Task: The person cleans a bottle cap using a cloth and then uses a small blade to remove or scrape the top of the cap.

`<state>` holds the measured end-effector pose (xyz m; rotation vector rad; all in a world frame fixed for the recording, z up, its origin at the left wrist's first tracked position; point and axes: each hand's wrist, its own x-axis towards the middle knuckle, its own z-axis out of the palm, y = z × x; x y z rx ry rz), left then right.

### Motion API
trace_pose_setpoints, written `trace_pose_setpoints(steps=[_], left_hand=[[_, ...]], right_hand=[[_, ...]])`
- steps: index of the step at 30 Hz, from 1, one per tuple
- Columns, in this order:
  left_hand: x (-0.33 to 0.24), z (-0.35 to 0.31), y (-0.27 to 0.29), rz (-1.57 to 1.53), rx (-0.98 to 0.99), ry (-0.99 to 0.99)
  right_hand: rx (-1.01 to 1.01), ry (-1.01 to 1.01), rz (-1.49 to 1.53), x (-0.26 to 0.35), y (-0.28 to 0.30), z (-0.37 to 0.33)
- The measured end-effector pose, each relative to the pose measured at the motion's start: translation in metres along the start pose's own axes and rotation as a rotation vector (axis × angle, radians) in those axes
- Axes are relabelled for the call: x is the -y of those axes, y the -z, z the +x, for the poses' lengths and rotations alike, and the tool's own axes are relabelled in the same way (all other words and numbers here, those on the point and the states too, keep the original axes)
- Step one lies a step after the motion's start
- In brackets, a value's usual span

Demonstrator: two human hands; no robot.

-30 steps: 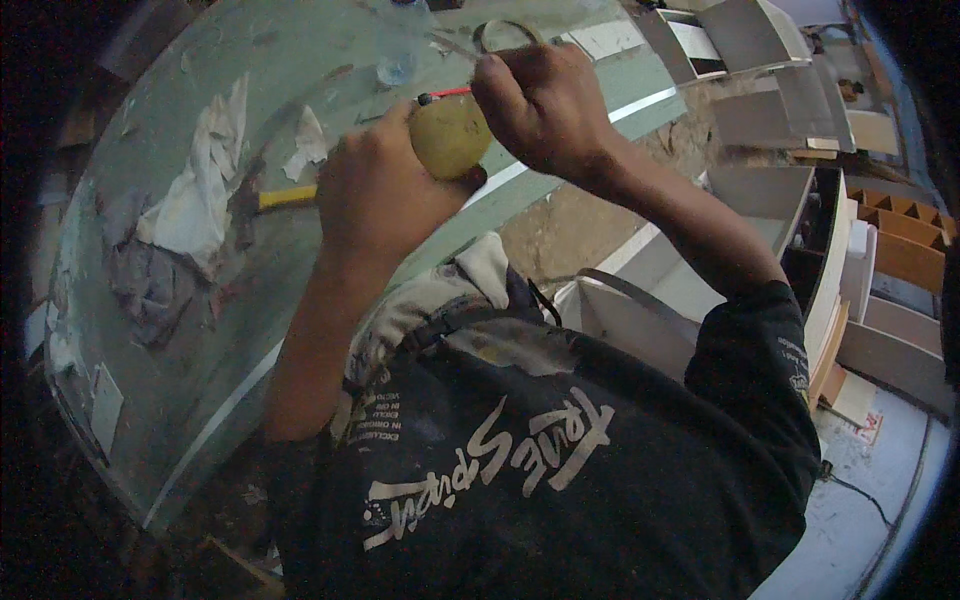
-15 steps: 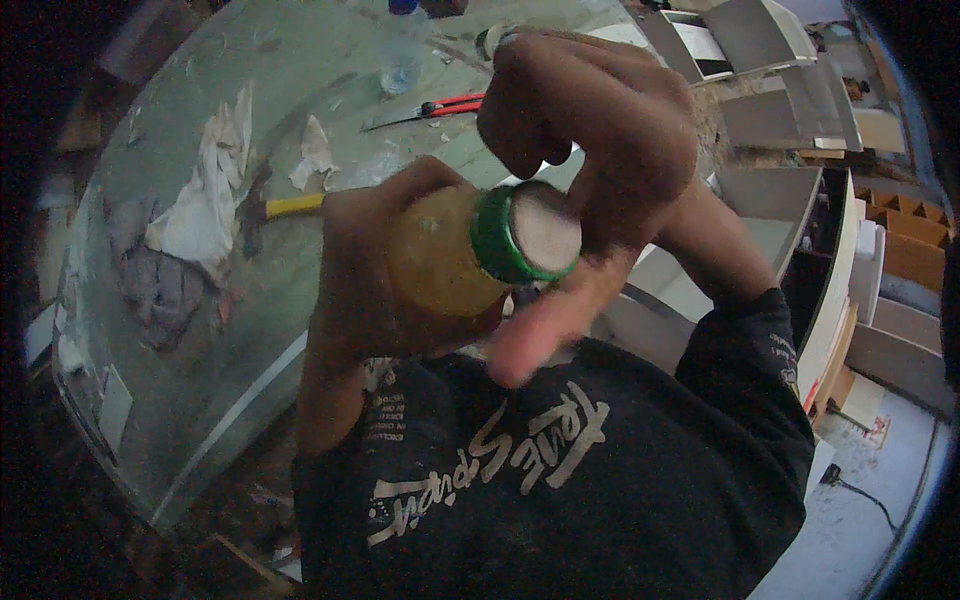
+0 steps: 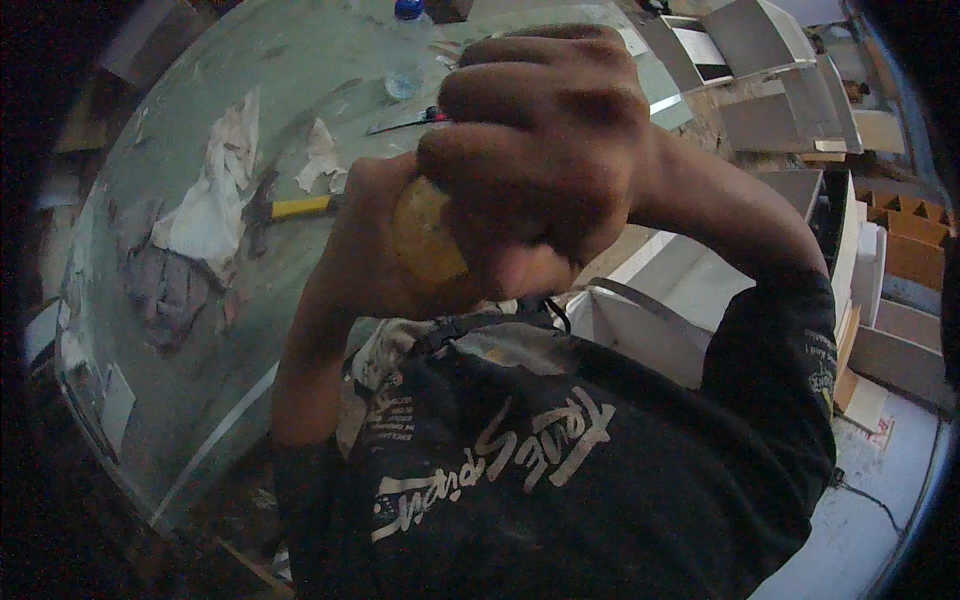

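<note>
Held in front of my chest is a yellowish jar (image 3: 428, 235), mostly covered by my hands. My left hand (image 3: 372, 235) is closed around its body. Over its lidded end, my right hand (image 3: 550, 150) is curled with bent fingers, the thumb underneath. The green-rimmed lid is hidden behind this hand. Beyond my left hand, a yellow-handled tool (image 3: 300, 207) lies on the greenish table (image 3: 240, 330). Part of a slim tool with a red handle (image 3: 432, 115) shows behind my right hand.
A white cloth (image 3: 212, 205) and a crumpled grey cloth (image 3: 165, 285) lie at the table's left. A clear bottle with a blue cap (image 3: 408, 9) stands at the back. Pale open boxes (image 3: 755, 40) and a brown divided tray (image 3: 905, 235) are on the right.
My right hand has come down and left over the jar's end, its thumb folding in. The green-rimmed lid, in sight before, is now covered. My left hand still holds the jar.
</note>
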<state>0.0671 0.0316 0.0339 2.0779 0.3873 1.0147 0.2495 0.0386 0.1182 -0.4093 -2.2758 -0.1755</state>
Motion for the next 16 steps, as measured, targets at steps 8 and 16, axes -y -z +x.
trace_pose_setpoints(steps=[8, 16], left_hand=[[-0.007, 0.019, -0.004, 0.346, -0.284, 0.099], [-0.014, 0.014, 0.003, 0.532, -0.33, 0.015]], right_hand=[[0.194, -0.333, 0.017, -0.01, 0.016, -0.007], [0.039, -0.38, 0.003, 0.013, 0.007, 0.015]])
